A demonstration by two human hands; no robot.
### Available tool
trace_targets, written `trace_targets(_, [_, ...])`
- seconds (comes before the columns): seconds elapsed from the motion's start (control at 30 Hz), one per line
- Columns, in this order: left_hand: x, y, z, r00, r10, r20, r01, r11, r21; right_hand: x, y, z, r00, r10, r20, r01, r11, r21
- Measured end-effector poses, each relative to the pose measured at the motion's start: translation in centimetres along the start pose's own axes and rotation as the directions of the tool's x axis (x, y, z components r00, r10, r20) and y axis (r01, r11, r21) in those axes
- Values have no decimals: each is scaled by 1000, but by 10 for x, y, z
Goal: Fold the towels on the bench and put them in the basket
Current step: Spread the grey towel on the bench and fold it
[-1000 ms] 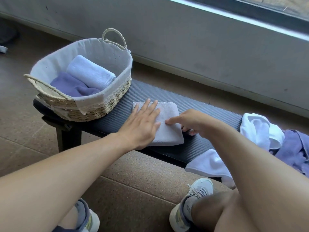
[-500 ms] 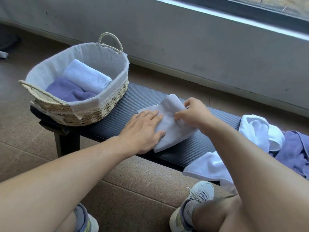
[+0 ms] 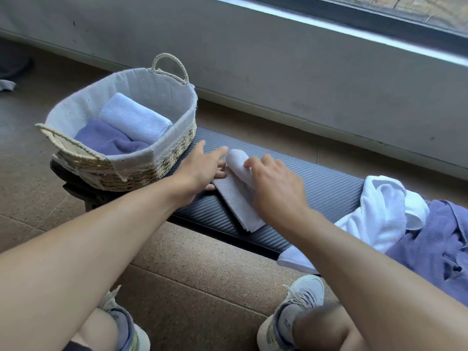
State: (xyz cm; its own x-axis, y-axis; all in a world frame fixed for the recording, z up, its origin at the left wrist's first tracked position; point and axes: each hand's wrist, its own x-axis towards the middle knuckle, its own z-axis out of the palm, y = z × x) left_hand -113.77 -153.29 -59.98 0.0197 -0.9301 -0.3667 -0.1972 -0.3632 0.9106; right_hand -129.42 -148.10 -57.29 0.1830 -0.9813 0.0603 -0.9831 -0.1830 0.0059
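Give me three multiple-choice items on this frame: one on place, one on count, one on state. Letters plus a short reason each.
1. Where does the basket stand?
A. On the floor
B. On the left end of the bench
C. On the person's lap

2. How many towels lie in the basket?
A. None
B. Two
C. Five

3. What state is the grey towel between the hands in?
A. Lying in the basket
B. Spread out flat and unfolded
C. Partly folded over, under the right hand

Answers:
1 B, its woven base rests on the bench's left end.
2 B, a pale blue towel and a purple towel show inside.
3 C, its far part is turned over itself, with the left hand at its left edge.
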Motion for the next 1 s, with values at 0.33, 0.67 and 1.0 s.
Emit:
trace_targets(0.33, [0, -5, -7, 1000, 2, -27, -2, 1000, 30, -31, -10, -16, 971, -160, 177, 95, 940, 327])
trace_targets(0.67, [-5, -7, -10, 998, 46, -51, -39, 992, 124, -2, 27, -2, 836, 71, 543, -363, 815, 452])
trace_targets(1.0, [-17, -1, -27, 836, 314, 451, -549, 458, 699, 7, 33, -2, 953, 49, 299, -186, 873, 450])
